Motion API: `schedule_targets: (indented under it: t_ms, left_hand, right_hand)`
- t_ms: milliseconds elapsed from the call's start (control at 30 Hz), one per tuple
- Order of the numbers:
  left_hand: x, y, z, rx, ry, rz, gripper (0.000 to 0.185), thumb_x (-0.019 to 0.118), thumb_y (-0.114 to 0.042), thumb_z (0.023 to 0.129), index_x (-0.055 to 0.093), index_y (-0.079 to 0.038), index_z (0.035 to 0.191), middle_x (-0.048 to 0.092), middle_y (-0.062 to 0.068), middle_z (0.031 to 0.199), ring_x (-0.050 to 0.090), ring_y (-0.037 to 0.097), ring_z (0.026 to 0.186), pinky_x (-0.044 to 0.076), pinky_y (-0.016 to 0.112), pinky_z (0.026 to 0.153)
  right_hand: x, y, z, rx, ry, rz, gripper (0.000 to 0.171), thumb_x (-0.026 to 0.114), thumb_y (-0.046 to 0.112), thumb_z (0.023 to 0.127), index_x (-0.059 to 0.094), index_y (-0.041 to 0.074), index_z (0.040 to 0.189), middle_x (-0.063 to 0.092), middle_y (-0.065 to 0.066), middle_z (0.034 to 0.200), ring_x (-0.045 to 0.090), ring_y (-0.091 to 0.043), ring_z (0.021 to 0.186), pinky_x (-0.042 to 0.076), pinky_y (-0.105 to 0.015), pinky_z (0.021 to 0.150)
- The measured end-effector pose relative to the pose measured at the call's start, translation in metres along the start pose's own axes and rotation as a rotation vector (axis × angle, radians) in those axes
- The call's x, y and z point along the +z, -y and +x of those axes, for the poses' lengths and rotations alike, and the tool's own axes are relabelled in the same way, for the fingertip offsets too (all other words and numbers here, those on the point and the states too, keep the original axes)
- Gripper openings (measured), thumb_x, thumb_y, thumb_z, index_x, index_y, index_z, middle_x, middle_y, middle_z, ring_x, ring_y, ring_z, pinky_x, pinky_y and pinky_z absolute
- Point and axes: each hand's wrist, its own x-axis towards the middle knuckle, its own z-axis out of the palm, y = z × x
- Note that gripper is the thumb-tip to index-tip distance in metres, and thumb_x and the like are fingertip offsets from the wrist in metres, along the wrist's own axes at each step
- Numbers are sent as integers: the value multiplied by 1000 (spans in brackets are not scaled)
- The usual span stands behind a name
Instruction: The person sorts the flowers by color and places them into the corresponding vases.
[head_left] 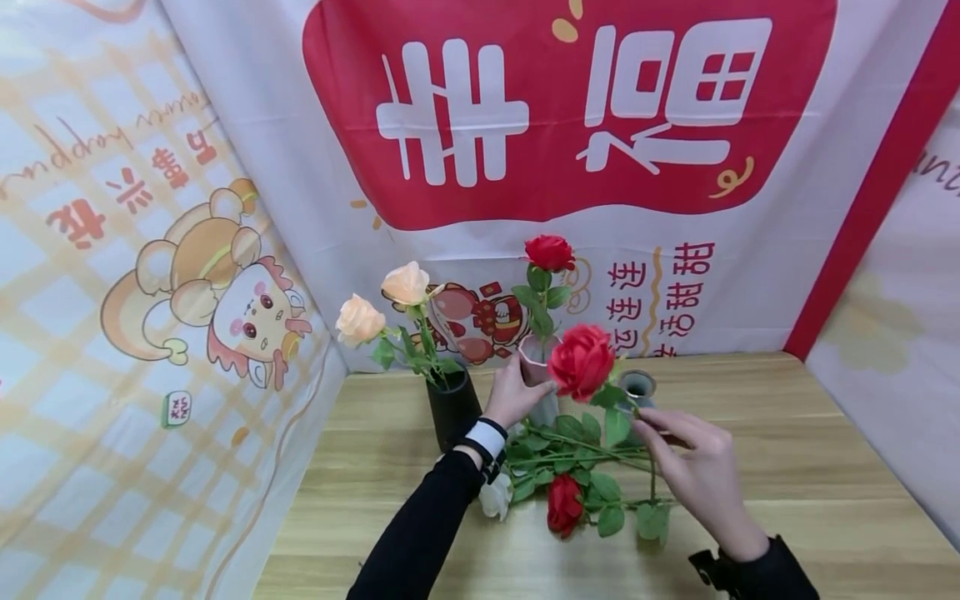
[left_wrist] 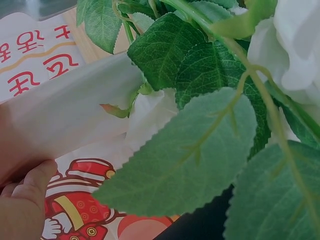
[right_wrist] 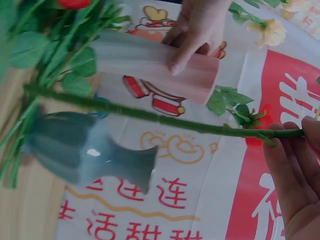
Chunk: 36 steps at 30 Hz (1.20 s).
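Note:
My left hand (head_left: 521, 387) grips a pale pink vase (head_left: 542, 357) that stands at the back of the wooden table (head_left: 787, 433) with one red rose (head_left: 549, 252) in it. In the right wrist view its fingers (right_wrist: 192, 35) wrap the vase (right_wrist: 150, 62). My right hand (head_left: 663, 432) pinches the green stem (right_wrist: 150, 117) of a second red rose (head_left: 581, 360), whose bloom hangs beside the pink vase. A grey-blue vase (head_left: 637, 385) stands just behind this hand and looks empty. In the left wrist view, leaves (left_wrist: 200, 150) fill most of the frame.
A black vase (head_left: 452, 407) with two peach roses (head_left: 405, 285) stands left of the pink one. A red rose (head_left: 564, 504), a white rose (head_left: 497, 496) and leafy stems lie on the table between my arms. Printed cloth walls close three sides.

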Motion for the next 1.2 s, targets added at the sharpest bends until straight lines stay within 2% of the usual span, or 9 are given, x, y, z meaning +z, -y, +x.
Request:
schedule_targets:
  t_ms: [167,433,567,700,800,933,1067,1200]
  left_hand:
    - [3,3,4,10,-14,-21,80,83,-36,80,44,-4,142,61,15,127,60,23,112,50,36,89]
    - [2,1,10,43,-16,2,81,84,-35,80,44,-3,142,61,17,126,61,23,111,50,36,89]
    - [2,-2,10,49,-21,18,81,83,-35,80,44,-2,143,61,18,126,61,24,111,51,36,88]
    - [3,-3,6,33,-12,14,80,84,-32,81,43,-2,143,61,18,126,61,24,111,51,36,88]
    - [5,-3,3,33,1,5,80,84,-32,81,44,-1,143,60,18,127,61,24,112,51,35,88]
    - [5,-1,0,31,1,-17,81,84,-31,81,43,-2,144,59,17,129,60,24,113,50,35,89]
    - [2,2,0,-13,-6,-30,81,84,-29,80,42,-5,145,57,15,132,59,22,115,50,35,89]
    - [5,2,2,-8,1,-26,82,84,-31,80,42,-6,146,57,15,132,58,23,116,50,36,90]
  right_hand:
    - [7,0,21,32,-3,8,27,81,-8,75,76,2,100,73,-5,91,67,-10,75,51,-15,67]
    - [15,-4,50,164,-32,81,17,78,0,83,75,2,100,73,-4,87,67,-8,75,50,-14,65]
    - [17,-1,61,240,-50,163,15,75,3,87,74,2,102,73,-5,85,68,-14,73,51,-17,64]
    - [15,15,72,281,-69,232,13,72,-4,87,71,-6,100,72,-15,84,69,-24,71,52,-18,63]
    - [12,28,82,264,-96,220,13,71,-10,85,70,-12,98,70,-21,82,68,-29,69,52,-18,62]
    - [12,32,97,221,-101,185,13,71,-10,85,70,-10,98,70,-19,83,66,-31,69,51,-17,62]
    - [17,32,110,171,-82,209,14,71,-8,86,70,-9,99,71,-18,84,67,-32,71,51,-17,62]
    - [21,29,120,133,-105,227,12,71,-10,85,70,-10,98,71,-19,84,67,-33,71,51,-18,62]
